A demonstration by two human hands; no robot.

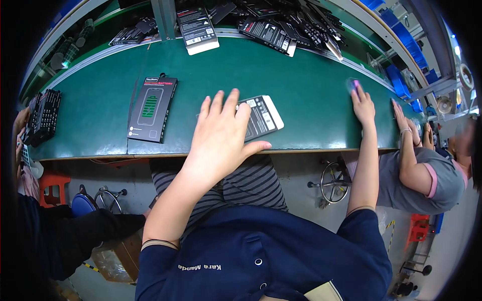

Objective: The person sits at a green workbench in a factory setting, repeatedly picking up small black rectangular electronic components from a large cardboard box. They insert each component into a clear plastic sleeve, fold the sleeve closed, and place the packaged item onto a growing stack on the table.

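My left hand (218,133) lies palm down over a flat black carton (259,118) with white print and a white end flap, near the front edge of the bench. Its fingers are spread, and they cover part of the carton. Out to the right, my right hand (363,106) reaches over the green surface, its fingertips on a small clear thing with a pink-purple part (355,84). That thing is blurred, so its kind is unclear. Left of my left hand, a black battery box (151,109) with a hang tab and a green battery picture lies face up.
Black cartons (291,25) lie heaped at the back of the green bench (95,120), with one carton (197,30) apart from them. A stack of black boxes (43,118) stands beside a co-worker at left. Another person's hands (400,118) rest at right. Blue bins (399,83) line the far right.
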